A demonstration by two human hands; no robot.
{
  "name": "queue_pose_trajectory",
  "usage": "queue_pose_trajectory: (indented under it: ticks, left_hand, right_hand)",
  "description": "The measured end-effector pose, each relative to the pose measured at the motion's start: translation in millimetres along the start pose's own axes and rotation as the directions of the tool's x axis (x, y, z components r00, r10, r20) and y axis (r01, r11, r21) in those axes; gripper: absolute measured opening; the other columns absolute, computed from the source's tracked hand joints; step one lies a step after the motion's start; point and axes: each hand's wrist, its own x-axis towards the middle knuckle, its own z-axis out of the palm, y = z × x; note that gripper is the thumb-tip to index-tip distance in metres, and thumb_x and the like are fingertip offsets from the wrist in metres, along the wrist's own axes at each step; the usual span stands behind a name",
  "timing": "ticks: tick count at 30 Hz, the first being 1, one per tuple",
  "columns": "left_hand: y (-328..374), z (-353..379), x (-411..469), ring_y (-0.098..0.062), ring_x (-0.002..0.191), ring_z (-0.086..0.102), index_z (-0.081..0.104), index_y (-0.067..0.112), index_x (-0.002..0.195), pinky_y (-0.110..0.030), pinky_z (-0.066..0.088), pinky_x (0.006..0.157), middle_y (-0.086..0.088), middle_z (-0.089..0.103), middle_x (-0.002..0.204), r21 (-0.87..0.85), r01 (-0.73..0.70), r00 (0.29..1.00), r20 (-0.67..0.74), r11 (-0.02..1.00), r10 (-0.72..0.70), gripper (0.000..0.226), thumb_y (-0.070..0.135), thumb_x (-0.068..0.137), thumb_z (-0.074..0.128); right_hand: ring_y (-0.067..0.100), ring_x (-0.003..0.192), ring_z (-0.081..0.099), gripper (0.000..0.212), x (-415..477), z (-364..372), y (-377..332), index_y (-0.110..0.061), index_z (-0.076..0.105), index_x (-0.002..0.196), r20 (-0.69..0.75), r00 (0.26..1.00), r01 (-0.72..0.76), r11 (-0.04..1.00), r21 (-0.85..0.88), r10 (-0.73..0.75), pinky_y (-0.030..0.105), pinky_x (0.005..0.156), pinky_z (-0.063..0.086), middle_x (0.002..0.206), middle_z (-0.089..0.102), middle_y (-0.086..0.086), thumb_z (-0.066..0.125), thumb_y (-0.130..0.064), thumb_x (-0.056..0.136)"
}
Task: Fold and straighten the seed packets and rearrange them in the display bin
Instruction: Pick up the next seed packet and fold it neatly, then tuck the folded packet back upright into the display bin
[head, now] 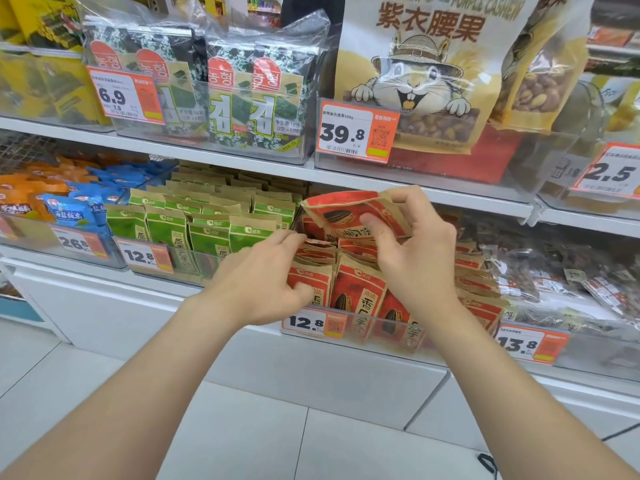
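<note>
A clear display bin (360, 325) on the lower shelf holds several red-and-kraft sunflower seed packets (360, 285) standing upright in rows. My right hand (412, 251) pinches one red seed packet (346, 211) lifted above the bin, tilted sideways with its top bent. My left hand (263, 271) reaches into the bin's left front corner, with its fingers curled round the top of the front-left packet (306, 277) and its thumb on the packet's face. The back rows are partly hidden by my hands.
To the left stands a bin of green seed packets (194, 223), then blue and orange snack bags (69, 206). To the right lies a bin of clear-bagged nuts (561, 289). The upper shelf (242, 161) overhangs closely, carrying seaweed packs (239, 98) and a large cashew bag (429, 64).
</note>
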Motion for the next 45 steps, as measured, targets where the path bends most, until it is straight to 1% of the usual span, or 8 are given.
queue_pose_trajectory:
  ticks: [4, 10, 18, 25, 30, 36, 40, 45]
  left_hand:
    - [-12.7, 4.5, 10.9, -0.019, 0.123, 0.063, 0.037, 0.036, 0.155, -0.042, 0.057, 0.088, 0.019, 0.051, 0.15, 0.013, -0.052, 0.999, 0.0, 0.999, 0.052, 0.087, 0.069, 0.076, 0.051]
    - [-24.1, 12.9, 20.2, -0.014, 0.11, 0.065, 0.039, 0.037, 0.136, -0.038, 0.056, 0.079, 0.021, 0.059, 0.134, -0.008, -0.097, 0.995, 0.009, 0.995, 0.097, 0.072, 0.071, 0.077, 0.062]
    - [-25.5, 19.1, 21.7, -0.014, 0.095, 0.064, 0.042, 0.034, 0.126, -0.039, 0.057, 0.073, 0.018, 0.056, 0.119, 0.034, -0.119, 0.993, -0.016, 0.992, 0.119, 0.059, 0.069, 0.083, 0.062]
    - [-23.6, 20.8, 26.3, -0.016, 0.094, 0.065, 0.052, 0.033, 0.127, -0.036, 0.053, 0.069, 0.017, 0.06, 0.113, 0.041, -0.114, 0.993, -0.031, 0.993, 0.115, 0.059, 0.069, 0.08, 0.058]
    - [-21.8, 20.8, 28.5, -0.014, 0.092, 0.065, 0.059, 0.036, 0.12, -0.033, 0.052, 0.065, 0.016, 0.063, 0.11, 0.03, -0.112, 0.993, -0.024, 0.993, 0.113, 0.055, 0.071, 0.079, 0.056]
    - [-25.4, 21.5, 27.1, -0.012, 0.094, 0.064, 0.061, 0.037, 0.119, -0.038, 0.059, 0.072, 0.017, 0.062, 0.106, -0.005, -0.117, 0.993, -0.006, 0.993, 0.117, 0.053, 0.072, 0.08, 0.052]
    - [-28.8, 20.5, 24.8, -0.01, 0.089, 0.062, 0.062, 0.036, 0.113, -0.039, 0.059, 0.07, 0.016, 0.063, 0.1, -0.067, -0.127, 0.992, -0.01, 0.99, 0.127, 0.045, 0.067, 0.083, 0.051]
    - [-31.1, 18.6, 21.8, -0.01, 0.093, 0.063, 0.058, 0.034, 0.12, -0.041, 0.059, 0.075, 0.017, 0.067, 0.106, -0.109, -0.14, 0.99, -0.043, 0.984, 0.136, 0.043, 0.062, 0.088, 0.057]
  right_hand:
    - [-0.002, 0.093, 0.073, 0.023, 9.6, 13.5, 9.8, -0.019, 0.073, 0.121, 0.167, 0.985, 0.052, 0.998, -0.028, -0.046, 0.017, 0.086, 0.054, 0.101, 0.075, -0.025, 0.076, -0.012, 0.1]
    - [0.013, 0.093, 0.076, 0.027, 27.1, 25.8, 16.6, -0.03, 0.071, 0.126, 0.342, 0.929, 0.202, 0.968, -0.149, -0.142, 0.043, 0.083, 0.061, 0.104, 0.08, -0.013, 0.073, -0.017, 0.101]
    - [0.03, 0.081, 0.076, 0.022, 35.3, 29.4, 17.9, -0.028, 0.078, 0.118, 0.431, 0.866, 0.437, 0.801, -0.408, -0.253, 0.043, 0.06, 0.06, 0.092, 0.08, -0.005, 0.072, -0.017, 0.1]
    - [0.028, 0.102, 0.071, 0.04, 36.2, 55.4, 17.0, -0.029, 0.063, 0.136, 0.653, 0.757, 0.433, 0.738, -0.517, 0.014, 0.042, 0.078, 0.057, 0.109, 0.075, -0.002, 0.059, -0.009, 0.1]
    - [0.035, 0.104, 0.069, 0.021, 46.8, 66.4, 3.2, -0.036, 0.074, 0.123, 0.55, 0.831, 0.34, 0.702, -0.626, 0.088, 0.04, 0.075, 0.049, 0.107, 0.072, 0.003, 0.064, -0.031, 0.106]
    - [0.037, 0.106, 0.066, 0.037, 58.1, 82.3, 7.0, -0.021, 0.073, 0.122, 0.62, 0.715, 0.227, 0.732, -0.642, 0.323, 0.04, 0.08, 0.048, 0.119, 0.065, 0.01, 0.087, -0.029, 0.09]
    - [0.035, 0.1, 0.065, 0.062, 70.1, 82.5, 3.4, -0.018, 0.069, 0.124, 0.668, 0.66, 0.222, 0.759, -0.611, 0.344, 0.039, 0.077, 0.05, 0.119, 0.061, 0.01, 0.101, -0.026, 0.072]
    - [0.029, 0.089, 0.05, 0.056, 71.0, 91.7, 5.6, -0.015, 0.064, 0.117, 0.705, 0.631, 0.33, 0.711, -0.621, 0.323, 0.038, 0.075, 0.047, 0.113, 0.057, 0.01, 0.099, -0.018, 0.073]
